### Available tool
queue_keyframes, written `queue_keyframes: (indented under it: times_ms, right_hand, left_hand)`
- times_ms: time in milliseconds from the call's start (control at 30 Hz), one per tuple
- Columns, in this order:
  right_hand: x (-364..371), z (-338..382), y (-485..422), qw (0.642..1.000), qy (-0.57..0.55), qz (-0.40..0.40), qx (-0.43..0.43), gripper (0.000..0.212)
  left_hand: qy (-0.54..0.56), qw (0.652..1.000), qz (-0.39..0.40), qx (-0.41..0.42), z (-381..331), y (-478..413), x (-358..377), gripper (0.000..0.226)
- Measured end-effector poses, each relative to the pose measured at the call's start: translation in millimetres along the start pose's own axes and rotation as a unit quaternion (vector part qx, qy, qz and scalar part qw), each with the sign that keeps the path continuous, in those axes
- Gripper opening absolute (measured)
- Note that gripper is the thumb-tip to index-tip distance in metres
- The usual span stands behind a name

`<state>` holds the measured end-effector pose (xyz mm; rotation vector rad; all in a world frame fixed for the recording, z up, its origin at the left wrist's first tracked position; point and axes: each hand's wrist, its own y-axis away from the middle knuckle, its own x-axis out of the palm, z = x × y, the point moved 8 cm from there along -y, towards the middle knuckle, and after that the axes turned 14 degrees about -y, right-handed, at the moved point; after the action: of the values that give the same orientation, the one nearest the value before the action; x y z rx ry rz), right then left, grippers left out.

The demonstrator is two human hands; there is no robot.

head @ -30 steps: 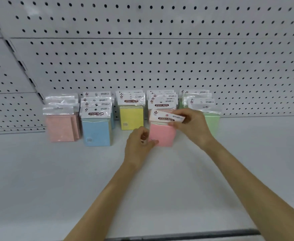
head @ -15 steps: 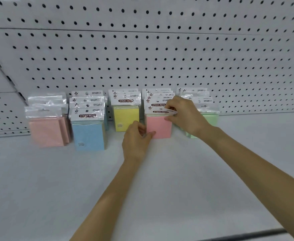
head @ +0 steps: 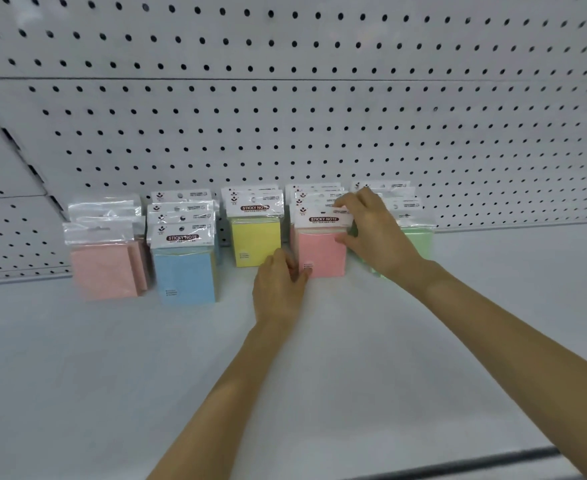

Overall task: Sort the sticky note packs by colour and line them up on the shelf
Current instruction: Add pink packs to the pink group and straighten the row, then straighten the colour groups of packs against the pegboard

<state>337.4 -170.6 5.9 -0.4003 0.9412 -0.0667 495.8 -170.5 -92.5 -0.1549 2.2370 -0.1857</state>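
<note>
Five rows of sticky note packs stand on the white shelf [head: 285,368] against the pegboard: pale pink [head: 103,268], blue [head: 184,271], yellow [head: 255,242], pink [head: 321,252] and green [head: 418,240]. My right hand [head: 371,233] pinches the front pink pack at its right edge, fingertips on its white header card and thumb on the pad's side. My left hand [head: 280,282] has its fingers curled at the pack's lower left corner, touching it. The pink pack stands upright at the front of its row. Most of the green row is hidden behind my right hand.
A white pegboard back wall [head: 320,133] rises behind the rows. The shelf's dark front edge [head: 458,467] runs along the bottom right. Bare shelf surface lies in front of the packs and to the right of the green row.
The pink pack moved back from being held tilted in front of the rows to standing upright against its row. Both hands followed it toward the pegboard.
</note>
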Motion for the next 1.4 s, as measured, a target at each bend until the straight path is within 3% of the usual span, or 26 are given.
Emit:
queue_keyframes:
  times_ms: [200, 333, 433, 667, 833, 967, 1067, 1200, 1400]
  right_hand:
    - [-22, 20, 12, 0.994, 0.103, -0.004, -0.039, 0.062]
    - [-15, 38, 22, 0.987, 0.136, 0.077, -0.047, 0.069]
    - [-1, 55, 37, 0.976, 0.161, 0.12, -0.089, 0.069]
    - [33, 95, 52, 0.971, 0.131, 0.163, -0.115, 0.07]
    - [58, 130, 58, 0.978, 0.086, 0.159, -0.107, 0.068]
    - [93, 161, 59, 0.981, -0.104, 0.148, -0.064, 0.067]
    - [137, 187, 51, 0.955, -0.263, 0.14, 0.001, 0.065]
    - [202, 215, 37, 0.897, -0.424, 0.093, 0.088, 0.055]
    - [246, 214, 29, 0.868, -0.465, -0.03, 0.17, 0.059]
  left_hand:
    - [-0.011, 0.997, -0.02, 0.069, 0, 25, -42, 0.024]
    - [-0.174, 0.974, -0.046, 0.139, -4, 54, -94, 0.031]
    - [-0.297, 0.928, -0.085, 0.211, 0, 78, -131, 0.045]
    - [-0.385, 0.907, -0.093, 0.142, 86, 107, -203, 0.057]
    - [-0.291, 0.949, -0.11, 0.051, 134, 87, -234, 0.049]
    - [-0.047, 0.993, -0.087, -0.058, 183, 56, -231, 0.051]
    - [0.087, 0.989, -0.074, -0.092, 210, 36, -224, 0.051]
    - [0.166, 0.981, -0.047, -0.093, 228, 14, -212, 0.051]
    - [0.233, 0.972, -0.007, -0.039, 234, -16, -203, 0.05]
